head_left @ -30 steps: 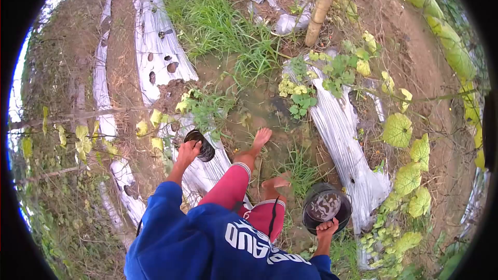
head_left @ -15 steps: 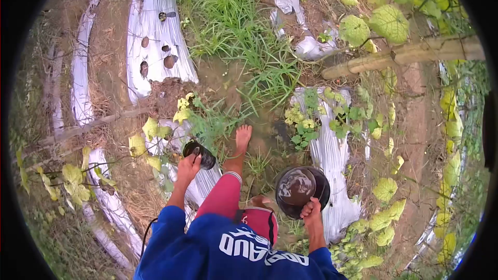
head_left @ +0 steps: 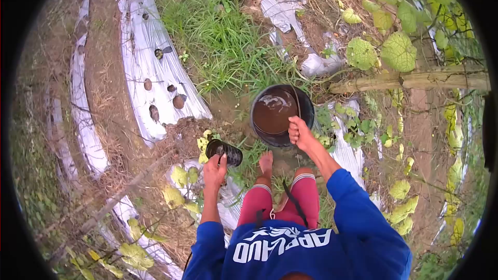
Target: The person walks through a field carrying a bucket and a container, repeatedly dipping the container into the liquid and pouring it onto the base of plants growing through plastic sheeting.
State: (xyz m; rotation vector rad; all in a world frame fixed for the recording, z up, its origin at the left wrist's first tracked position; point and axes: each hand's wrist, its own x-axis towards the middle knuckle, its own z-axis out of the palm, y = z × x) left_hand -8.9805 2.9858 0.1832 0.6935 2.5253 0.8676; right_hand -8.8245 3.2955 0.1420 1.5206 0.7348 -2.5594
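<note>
In my right hand (head_left: pixel 301 133) is the thin handle of a black bucket (head_left: pixel 308 108), the fingers closed round it. Brown liquid (head_left: pixel 275 111) with pale glare on its surface fills much of the bucket, which hangs in front of my feet. My left hand (head_left: pixel 214 170) grips a small black can-like container (head_left: pixel 234 155) near its open end; the inside looks dark. The container is tilted on its side, left of my bare foot (head_left: pixel 265 162).
Beds covered in silver plastic mulch (head_left: pixel 136 36) with holes run along the left. Tall grass (head_left: pixel 218 31) grows ahead. A wooden pole (head_left: pixel 415 80) juts in from the right among yellowing leafy vines (head_left: pixel 398 52). Another pole (head_left: pixel 111 202) lies slanting at lower left.
The bucket has swung forward and left, from beside my right leg to in front of my feet. The small container has moved slightly right with my left hand. The view has shifted.
</note>
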